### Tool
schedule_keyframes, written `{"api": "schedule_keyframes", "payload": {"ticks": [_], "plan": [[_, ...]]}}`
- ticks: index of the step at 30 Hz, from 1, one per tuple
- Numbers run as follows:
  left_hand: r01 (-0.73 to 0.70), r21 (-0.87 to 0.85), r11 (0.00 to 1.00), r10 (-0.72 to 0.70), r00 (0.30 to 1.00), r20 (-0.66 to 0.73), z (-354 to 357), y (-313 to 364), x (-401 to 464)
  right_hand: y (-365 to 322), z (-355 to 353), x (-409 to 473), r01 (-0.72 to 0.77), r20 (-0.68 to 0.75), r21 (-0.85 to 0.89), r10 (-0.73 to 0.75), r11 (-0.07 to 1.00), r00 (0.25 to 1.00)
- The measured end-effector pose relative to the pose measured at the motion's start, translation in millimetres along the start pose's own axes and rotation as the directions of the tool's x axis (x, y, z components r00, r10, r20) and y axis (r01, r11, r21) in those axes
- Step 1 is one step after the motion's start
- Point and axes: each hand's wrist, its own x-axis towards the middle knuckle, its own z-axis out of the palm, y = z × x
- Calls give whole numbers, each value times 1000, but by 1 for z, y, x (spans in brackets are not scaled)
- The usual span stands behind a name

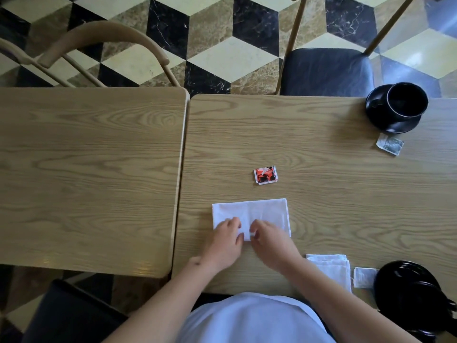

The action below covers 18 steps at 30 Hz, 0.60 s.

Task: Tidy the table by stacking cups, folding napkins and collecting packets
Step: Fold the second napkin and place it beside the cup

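A white napkin point(259, 211) lies flat on the right-hand wooden table point(321, 184), folded into a rectangle. My left hand point(226, 240) rests on its near left part and my right hand point(269, 240) pinches its near edge at the middle. Beyond the napkin lies a red and black packet point(265, 175). A second folded white napkin point(332, 268) sits at the near right. Next to it lies a pale packet point(364, 277), and another grey packet point(390, 144) lies at the far right. A black cup point(406, 101) stands on a black saucer point(378, 115) at the far right corner.
Black crockery point(410, 293) sits at the near right edge of the table. A second wooden table point(86, 174) adjoins on the left. A curved wooden chair point(99, 35) and a black-cushioned chair point(326, 70) stand on the far side over a patterned tile floor.
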Motion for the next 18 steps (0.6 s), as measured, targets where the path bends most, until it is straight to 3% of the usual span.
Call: {"api": "schedule_keyframes", "payload": {"ticks": [2,4,8,11,14,16,18], "plan": [[-6,72,997,-4,989,147,8,2,1,-8,17,-2,82,114,-25,-78,996,990],[45,111,993,-66,978,196,12,3,6,-8,29,-2,76,134,-145,-56,987,989],[117,154,981,-150,962,226,10,-1,15,1,24,3,-78,99,-229,103,970,990],[262,188,947,-298,934,199,0,-18,15,17,1,8,-262,98,-267,297,927,950],[318,273,908,-363,923,132,-6,-35,10,20,-14,13,-294,169,-319,359,901,918],[382,197,903,-405,910,90,-5,-36,7,16,-22,20,-263,171,-343,336,902,926],[513,-23,858,-512,858,45,-6,-29,3,16,-33,29,-200,24,-341,221,919,975]]}}
